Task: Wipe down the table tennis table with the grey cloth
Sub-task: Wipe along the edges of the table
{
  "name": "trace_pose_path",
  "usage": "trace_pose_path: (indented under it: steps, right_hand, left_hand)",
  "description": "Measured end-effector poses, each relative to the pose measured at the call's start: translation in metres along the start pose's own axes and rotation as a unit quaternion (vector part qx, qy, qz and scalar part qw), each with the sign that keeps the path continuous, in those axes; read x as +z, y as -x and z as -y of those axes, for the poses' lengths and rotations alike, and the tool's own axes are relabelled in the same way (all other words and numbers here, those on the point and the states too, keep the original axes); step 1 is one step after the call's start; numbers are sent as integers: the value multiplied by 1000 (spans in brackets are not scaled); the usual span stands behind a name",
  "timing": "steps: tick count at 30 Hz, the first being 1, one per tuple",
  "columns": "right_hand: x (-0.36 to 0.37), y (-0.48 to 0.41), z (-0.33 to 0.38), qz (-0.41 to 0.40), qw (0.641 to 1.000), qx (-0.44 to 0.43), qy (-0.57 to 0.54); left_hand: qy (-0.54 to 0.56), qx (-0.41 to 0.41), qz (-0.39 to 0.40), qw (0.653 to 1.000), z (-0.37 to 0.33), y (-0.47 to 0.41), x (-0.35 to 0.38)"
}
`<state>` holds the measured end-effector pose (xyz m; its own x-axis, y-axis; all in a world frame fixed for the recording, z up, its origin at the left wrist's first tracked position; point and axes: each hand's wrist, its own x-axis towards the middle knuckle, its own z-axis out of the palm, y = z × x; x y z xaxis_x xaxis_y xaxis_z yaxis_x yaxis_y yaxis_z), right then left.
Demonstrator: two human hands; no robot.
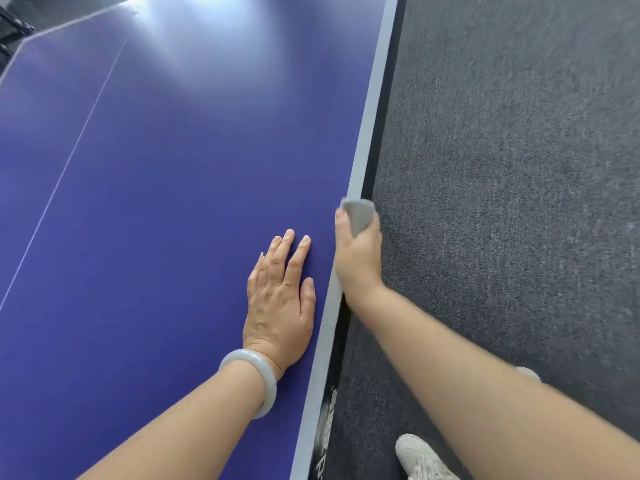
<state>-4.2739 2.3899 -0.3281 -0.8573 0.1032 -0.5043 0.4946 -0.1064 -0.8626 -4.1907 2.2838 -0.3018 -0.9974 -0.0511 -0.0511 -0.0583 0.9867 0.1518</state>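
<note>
Now right hand [358, 258] grips grey cloth [358, 213] at table [156, 168] edge; left hand [280, 303] flat.

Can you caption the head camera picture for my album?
Right hand holds the grey cloth at the table edge; left hand rests flat on top.

One view is recorded: a wide-angle camera worn on the head. The scene is looked at from above, pitched forward and down, over one edge of the blue tabletop [138, 202]. The frame is tilted, so the pale edge band [369, 116] runs diagonally. The left hand [280, 299] and right hand [358, 258] are seen near. Grey carpet [519, 168] fills the right side; a white shoe [420, 459] is caught at the bottom.
</note>
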Motion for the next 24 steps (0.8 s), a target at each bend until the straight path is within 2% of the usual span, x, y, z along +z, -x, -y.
trace_pose_path:
  steps: [3,10,15,20,24]
  right_hand:
    - [-1,-39,19,10,1000,-3,2]
    - [-6,-40,14,55,998,-13,15]
    - [-10,-40,14,59,998,-5,11]
    - [-11,-40,12,77,997,-9,5]
    - [-15,-41,8,96,995,-13,4]
  left_hand:
    - [2,-7,10,1000,-2,-1,-1]
    - [-10,0,1,1000,-12,-22,-18]
    - [-33,91,-17,995,-40,-118,-17]
    - [13,-5,11,1000,-46,-179,2]
    - [36,5,-5,999,-42,-176,8]
